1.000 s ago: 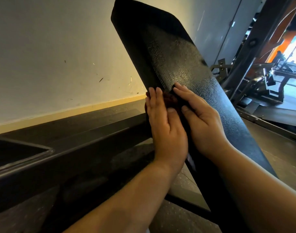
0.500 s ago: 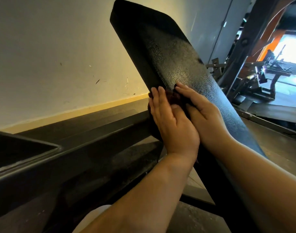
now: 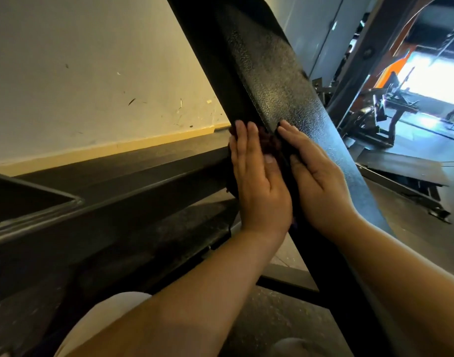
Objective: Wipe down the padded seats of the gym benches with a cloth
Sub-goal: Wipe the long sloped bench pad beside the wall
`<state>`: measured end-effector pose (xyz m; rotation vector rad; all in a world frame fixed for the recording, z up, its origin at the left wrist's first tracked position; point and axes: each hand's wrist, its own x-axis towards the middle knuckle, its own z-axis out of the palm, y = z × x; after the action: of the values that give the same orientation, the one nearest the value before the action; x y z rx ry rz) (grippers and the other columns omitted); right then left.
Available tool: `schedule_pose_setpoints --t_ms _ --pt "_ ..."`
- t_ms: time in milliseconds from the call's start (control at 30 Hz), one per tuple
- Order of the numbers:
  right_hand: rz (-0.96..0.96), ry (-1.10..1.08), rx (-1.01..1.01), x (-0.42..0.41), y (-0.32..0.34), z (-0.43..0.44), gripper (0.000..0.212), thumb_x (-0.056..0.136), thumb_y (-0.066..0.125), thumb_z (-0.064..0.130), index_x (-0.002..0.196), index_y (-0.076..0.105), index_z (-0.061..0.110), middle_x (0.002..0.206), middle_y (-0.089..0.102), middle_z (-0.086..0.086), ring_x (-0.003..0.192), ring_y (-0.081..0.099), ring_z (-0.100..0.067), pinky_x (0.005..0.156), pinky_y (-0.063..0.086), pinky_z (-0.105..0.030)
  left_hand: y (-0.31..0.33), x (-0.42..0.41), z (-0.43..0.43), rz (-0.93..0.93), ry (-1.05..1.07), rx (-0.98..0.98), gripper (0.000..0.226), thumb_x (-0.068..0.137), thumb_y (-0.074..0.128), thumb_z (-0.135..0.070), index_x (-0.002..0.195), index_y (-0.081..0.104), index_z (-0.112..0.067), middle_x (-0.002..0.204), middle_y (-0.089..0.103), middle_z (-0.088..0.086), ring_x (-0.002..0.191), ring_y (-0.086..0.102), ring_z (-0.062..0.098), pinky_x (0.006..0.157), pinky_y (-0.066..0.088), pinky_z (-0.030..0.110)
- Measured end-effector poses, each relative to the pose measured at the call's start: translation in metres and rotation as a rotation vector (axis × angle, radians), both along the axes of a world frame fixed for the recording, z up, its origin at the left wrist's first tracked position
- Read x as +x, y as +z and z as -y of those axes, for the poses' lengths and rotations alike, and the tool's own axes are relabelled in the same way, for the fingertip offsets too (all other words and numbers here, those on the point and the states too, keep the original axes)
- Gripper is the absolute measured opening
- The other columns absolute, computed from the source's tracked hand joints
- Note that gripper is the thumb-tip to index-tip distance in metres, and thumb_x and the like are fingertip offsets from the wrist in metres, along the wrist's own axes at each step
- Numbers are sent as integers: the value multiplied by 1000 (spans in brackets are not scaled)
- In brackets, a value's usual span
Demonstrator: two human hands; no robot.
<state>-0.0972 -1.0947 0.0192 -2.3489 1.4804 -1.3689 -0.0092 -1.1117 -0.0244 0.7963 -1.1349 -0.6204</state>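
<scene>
1. Now the left hand [image 3: 259, 181] lies flat, fingers straight, pressing the dark reddish cloth [image 3: 271, 145] against the left edge of the tilted bench pad [image 3: 277, 81].
2. Right hand [image 3: 318, 181] likewise flat, fingers extended, touching the cloth and the pad's face.
3. Compared with a moment ago, both hands sit at much the same spot; the view has closed in, cutting off the pad's top.
4. Pad: black, pebbled, glossy vinyl, long with a stitched seam.

Gym, padded bench [image 3: 277, 81], wt machines [image 3: 375, 119]
</scene>
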Motion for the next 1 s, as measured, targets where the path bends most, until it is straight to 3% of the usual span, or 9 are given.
schedule_pose_setpoints --t_ms 233,367,533,667,767,1000 --pt "15 -9 8 -2 2 -4 47 100 44 4 144 53 21 151 47 13 143 34 1 119 29 -23 -25 -32 -52 25 -29 60 53 107 27 -27 157 12 -31 165 -1 -20 151 -5 1 126 5 35" --pt "2 4 38 0 3 -8 48 103 44 4 146 49 24 154 42 14 145 30 1 121 27 -27 -20 -21 -33 5 -75 61 54 105 26 -28 157 13 -33 164 -2 -26 150 -7 -3 125 5 38" --pt "-160 26 54 -18 -6 -19 50 104 42 12 153 40 23 161 31 14 150 22 -4 124 23 -35 -9 -13 -11 -70 -18 27 52 106 30 -21 156 21 -28 164 6 -20 151 2 0 125 13 43" --pt "10 37 -9 -27 -16 -20 47 99 44 6 143 53 21 152 46 12 145 36 -8 120 31 -36 -22 -28 -36 7 -30 5 52 107 28 -27 157 14 -31 164 -1 -25 152 -5 1 125 6 33" --pt "24 48 -4 -24 -18 -19 47 99 45 5 142 54 22 152 47 13 145 37 -8 119 32 -35 -30 -28 -42 63 -25 -25 52 107 26 -28 156 12 -31 164 -2 -24 152 -6 4 125 5 30" --pt "18 19 -7 -21 -17 -20 46 100 46 4 143 54 18 152 46 11 145 36 -6 119 33 -40 -15 -21 -17 -51 17 7 52 105 30 -20 157 21 -24 166 9 -13 152 1 3 125 13 43"
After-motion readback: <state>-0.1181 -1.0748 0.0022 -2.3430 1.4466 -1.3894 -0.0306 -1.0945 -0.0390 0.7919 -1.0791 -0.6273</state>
